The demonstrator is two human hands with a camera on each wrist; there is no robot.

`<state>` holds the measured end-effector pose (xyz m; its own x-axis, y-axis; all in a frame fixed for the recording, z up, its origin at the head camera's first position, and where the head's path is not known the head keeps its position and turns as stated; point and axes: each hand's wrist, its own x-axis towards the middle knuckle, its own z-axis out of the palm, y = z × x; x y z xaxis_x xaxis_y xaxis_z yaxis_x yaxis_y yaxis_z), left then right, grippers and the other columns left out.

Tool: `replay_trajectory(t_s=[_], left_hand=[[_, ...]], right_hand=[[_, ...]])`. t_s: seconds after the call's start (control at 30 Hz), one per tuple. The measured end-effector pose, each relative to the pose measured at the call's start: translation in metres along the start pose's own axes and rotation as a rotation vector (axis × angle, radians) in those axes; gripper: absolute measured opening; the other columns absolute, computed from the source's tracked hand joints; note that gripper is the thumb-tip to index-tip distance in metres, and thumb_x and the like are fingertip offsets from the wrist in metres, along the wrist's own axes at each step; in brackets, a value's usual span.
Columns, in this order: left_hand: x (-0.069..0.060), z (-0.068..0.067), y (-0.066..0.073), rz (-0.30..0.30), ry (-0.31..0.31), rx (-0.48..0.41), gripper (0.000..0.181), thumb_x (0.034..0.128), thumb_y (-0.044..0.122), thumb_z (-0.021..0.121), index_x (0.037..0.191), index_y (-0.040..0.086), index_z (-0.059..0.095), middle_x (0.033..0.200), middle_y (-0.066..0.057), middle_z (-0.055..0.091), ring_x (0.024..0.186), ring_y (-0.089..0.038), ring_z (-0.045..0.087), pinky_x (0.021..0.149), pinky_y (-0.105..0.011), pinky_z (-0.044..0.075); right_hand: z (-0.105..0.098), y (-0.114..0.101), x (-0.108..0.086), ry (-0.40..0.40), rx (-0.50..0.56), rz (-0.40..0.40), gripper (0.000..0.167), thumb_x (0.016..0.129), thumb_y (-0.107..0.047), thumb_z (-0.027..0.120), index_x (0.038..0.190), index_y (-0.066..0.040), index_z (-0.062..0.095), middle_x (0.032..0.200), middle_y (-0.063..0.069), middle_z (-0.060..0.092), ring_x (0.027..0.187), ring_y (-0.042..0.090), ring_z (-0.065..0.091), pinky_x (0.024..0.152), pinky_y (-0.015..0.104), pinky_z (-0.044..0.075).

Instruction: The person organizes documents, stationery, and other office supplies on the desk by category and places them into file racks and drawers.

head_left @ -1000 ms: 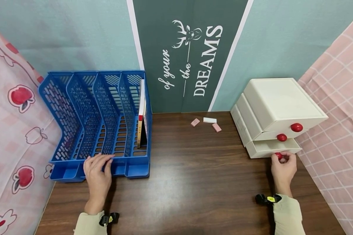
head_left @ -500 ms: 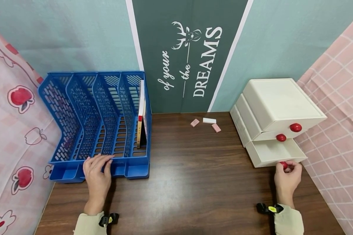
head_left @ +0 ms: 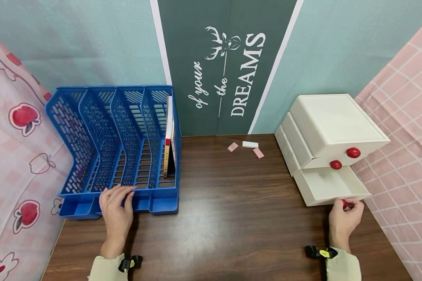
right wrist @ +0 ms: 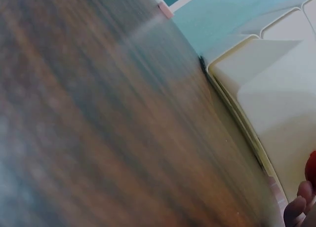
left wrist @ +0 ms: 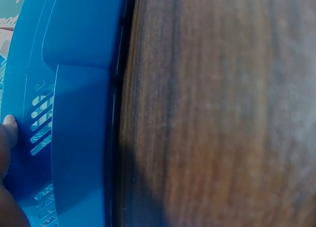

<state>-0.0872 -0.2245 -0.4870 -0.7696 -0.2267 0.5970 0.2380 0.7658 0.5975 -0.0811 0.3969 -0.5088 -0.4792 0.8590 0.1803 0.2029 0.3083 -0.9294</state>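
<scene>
In the head view, my right hand [head_left: 346, 218] pinches the red knob [head_left: 344, 203] of the bottom drawer [head_left: 332, 185], which is pulled out and shows a bare white inside. Part of that knob and my fingertips also appear at the right edge of the right wrist view. The drawer belongs to a white drawer unit [head_left: 341, 117] at the right. My left hand [head_left: 116, 212] rests on the front rim of a blue file rack [head_left: 91, 192], its fingers loosely bent. Only a few fingers show in the left wrist view.
Thin books [head_left: 168, 136] stand in the rack's rightmost slot. Two pink erasers [head_left: 233, 147] and a white one [head_left: 250, 144] lie at the back of the brown wooden table [head_left: 225, 218]. Patterned cloths hang at both sides, with a green printed cloth behind.
My right hand has drawn the bottom drawer further out, toward me and slightly right. My left hand has stayed at the rack's front rim.
</scene>
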Motion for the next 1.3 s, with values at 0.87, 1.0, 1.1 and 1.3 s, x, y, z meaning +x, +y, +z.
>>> replay_trajectory(t_s=[0.87,1.0,1.1,1.3], left_hand=[[0.000,0.000,0.002,0.014,0.023,-0.017,0.017,0.0847,-0.011,0.074,0.097,0.000,0.078,0.098,-0.022,0.074,0.110,-0.044,0.057,0.113,-0.054,0.024],[0.000,0.000,0.002,0.003,0.018,-0.011,0.017,0.0849,-0.012,0.074,0.097,0.000,0.078,0.100,-0.023,0.074,0.111,-0.044,0.057,0.114,-0.052,0.023],[-0.001,-0.001,0.000,-0.001,-0.001,0.004,0.017,0.0859,-0.011,0.073,0.099,-0.002,0.077,0.101,-0.023,0.074,0.112,-0.045,0.056,0.115,-0.051,0.022],[-0.001,-0.001,-0.002,0.005,-0.020,0.018,0.016,0.0870,-0.010,0.072,0.100,-0.002,0.077,0.102,-0.024,0.074,0.114,-0.044,0.056,0.114,-0.052,0.022]], right_hand=[[-0.002,0.001,-0.002,0.190,0.105,0.175,0.027,0.090,-0.002,0.042,0.075,-0.024,0.045,0.083,-0.009,0.043,0.081,0.002,0.042,0.082,0.019,0.029],[-0.002,0.002,-0.002,0.191,0.087,0.192,0.026,0.090,-0.003,0.043,0.074,-0.024,0.045,0.081,-0.010,0.044,0.079,0.002,0.040,0.082,0.019,0.029],[-0.002,0.001,-0.002,0.190,0.063,0.207,0.026,0.091,-0.005,0.043,0.075,-0.025,0.045,0.082,-0.010,0.044,0.078,0.000,0.039,0.082,0.019,0.029],[-0.003,0.000,-0.004,0.179,0.005,0.230,0.026,0.094,-0.009,0.044,0.075,-0.027,0.045,0.081,-0.012,0.043,0.077,0.001,0.039,0.081,0.018,0.029]])
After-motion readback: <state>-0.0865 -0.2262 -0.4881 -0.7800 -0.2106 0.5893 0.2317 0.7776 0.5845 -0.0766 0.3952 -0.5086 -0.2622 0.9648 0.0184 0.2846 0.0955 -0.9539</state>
